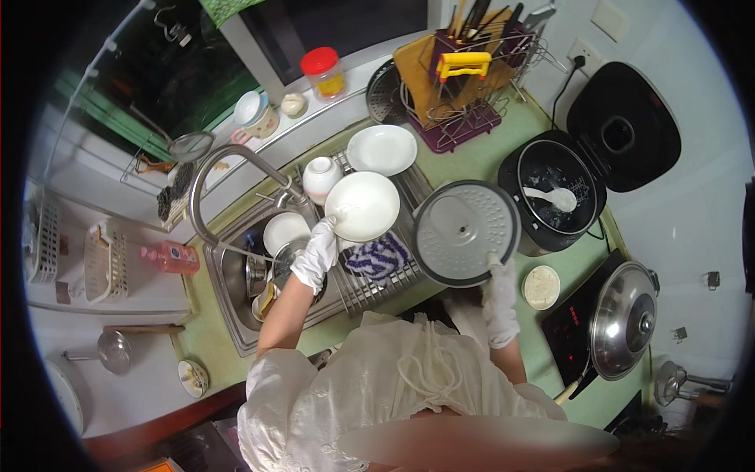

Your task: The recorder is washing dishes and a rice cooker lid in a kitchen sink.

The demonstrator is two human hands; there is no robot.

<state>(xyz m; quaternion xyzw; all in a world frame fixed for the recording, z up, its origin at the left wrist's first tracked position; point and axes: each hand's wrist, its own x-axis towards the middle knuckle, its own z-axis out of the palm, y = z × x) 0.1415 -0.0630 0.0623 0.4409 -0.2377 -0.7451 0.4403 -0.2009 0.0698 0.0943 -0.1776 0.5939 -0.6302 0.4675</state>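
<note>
My left hand (315, 256), in a white glove, grips the lower left rim of a white dish (363, 205) above the metal draining rack (383, 283). A white and purple patterned cloth (378, 258) lies on the rack just below that dish. With my right hand (501, 301), also gloved in white, I hold a round grey dimpled lid (465, 230) with a dark rim by its lower right edge. To the right of the lid stands an opened black rice cooker (554, 183). Inside it a white rice paddle (557, 199) rests, with rice residue around it.
Left is a steel sink (233, 321) with dishes under a curved faucet (203, 194). A white plate (382, 149) and an upturned bowl (322, 174) sit behind the held dish. At right are a bowl of pale food (541, 287) and a lidded pan (625, 321) on an induction cooktop (569, 330).
</note>
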